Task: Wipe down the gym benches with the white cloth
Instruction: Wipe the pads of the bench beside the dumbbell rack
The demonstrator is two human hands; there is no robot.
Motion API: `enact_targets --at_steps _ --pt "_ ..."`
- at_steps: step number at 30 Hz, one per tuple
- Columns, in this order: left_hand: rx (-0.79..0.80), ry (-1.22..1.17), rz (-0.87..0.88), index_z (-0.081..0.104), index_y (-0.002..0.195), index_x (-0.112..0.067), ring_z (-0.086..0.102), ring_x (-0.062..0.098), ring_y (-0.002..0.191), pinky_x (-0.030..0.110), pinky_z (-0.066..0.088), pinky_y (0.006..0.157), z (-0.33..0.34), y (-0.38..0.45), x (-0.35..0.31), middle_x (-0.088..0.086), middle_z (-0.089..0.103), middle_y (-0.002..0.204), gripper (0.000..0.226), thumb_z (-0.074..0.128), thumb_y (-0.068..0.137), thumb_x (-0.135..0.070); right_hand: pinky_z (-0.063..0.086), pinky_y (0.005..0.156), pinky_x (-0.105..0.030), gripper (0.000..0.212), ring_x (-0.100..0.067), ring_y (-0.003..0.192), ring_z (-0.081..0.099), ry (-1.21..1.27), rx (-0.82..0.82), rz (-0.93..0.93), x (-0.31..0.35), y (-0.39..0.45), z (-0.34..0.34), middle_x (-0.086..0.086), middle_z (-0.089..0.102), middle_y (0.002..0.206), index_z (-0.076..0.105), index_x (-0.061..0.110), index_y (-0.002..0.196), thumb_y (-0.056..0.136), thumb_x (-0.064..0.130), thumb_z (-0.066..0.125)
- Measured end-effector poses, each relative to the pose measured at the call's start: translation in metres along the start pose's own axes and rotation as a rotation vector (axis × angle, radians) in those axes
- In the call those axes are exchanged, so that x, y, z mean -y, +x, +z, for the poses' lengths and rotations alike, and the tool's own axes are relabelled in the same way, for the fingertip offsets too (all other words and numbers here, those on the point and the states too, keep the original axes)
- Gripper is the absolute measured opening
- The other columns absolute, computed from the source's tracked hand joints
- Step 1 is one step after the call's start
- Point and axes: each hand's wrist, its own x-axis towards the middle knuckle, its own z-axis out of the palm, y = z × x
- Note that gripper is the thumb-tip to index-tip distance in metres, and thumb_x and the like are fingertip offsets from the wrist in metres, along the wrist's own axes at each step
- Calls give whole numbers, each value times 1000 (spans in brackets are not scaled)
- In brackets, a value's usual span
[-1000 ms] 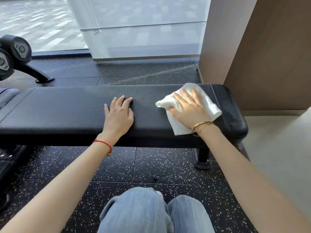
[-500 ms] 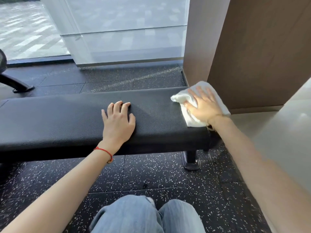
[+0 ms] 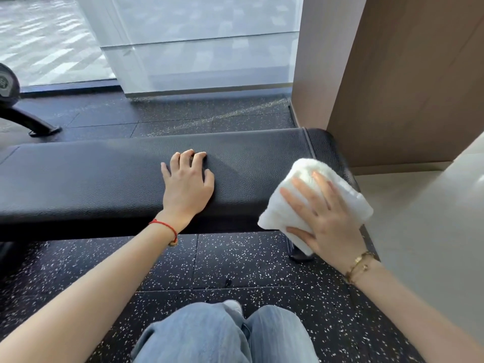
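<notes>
my right hand (image 3: 324, 218) fingers (image 3: 301, 195) are spread flat on the white cloth (image 3: 340, 189) at the surface's (image 3: 104, 179) right end, the unwiped length running off left past my flat left hand (image 3: 187, 184)

I see a black padded bench (image 3: 104, 179) running left to right across the speckled black rubber floor (image 3: 209, 260). My left hand (image 3: 187, 184) rests flat on its top, fingers slightly bent. To the right of that hand, my right hand (image 3: 324, 221) presses the white cloth (image 3: 301, 189) over the bench's near right corner. Below that grip, the bench's foot (image 3: 298, 254) stands on the floor.
</notes>
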Motion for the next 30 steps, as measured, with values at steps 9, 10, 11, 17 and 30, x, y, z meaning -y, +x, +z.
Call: enact_targets --at_steps 9,10,11,17,30 --pt "-6 -32 -4 47 140 -19 29 32 141 60 14 117 0 -2 2 7 43 146 58 30 88 -40 27 114 -56 88 -42 144 27 11 2 -117 43 47 9 -9 31 158 32 25 152 80 66 59" --pt "-6 -30 1 47 140 -19 29 31 141 60 14 117 0 -2 3 7 43 146 59 30 88 -40 28 114 -56 82 -40 145 26 34 -33 -90 32 36 8 -9 32 157 33 25 152 84 65 55" --pt "-6 -28 5 47 140 -19 29 32 141 60 14 117 0 -2 3 7 43 146 58 30 88 -40 29 114 -55 80 -38 145 26 38 -60 -47 20 25 8 -9 33 157 33 25 152 86 65 53" --pt "-17 -17 -6 48 137 -17 29 34 139 63 16 116 2 0 -1 9 43 144 56 31 88 -37 26 116 -55 89 -41 143 28 35 59 -16 -2 31 2 -9 41 151 34 24 151 81 76 49" --pt "-12 -12 -2 47 141 -20 29 31 142 59 15 118 1 -3 2 6 43 149 57 30 90 -40 6 122 -50 69 -24 150 16 184 103 237 -25 70 -1 -2 30 159 32 23 152 99 63 12"
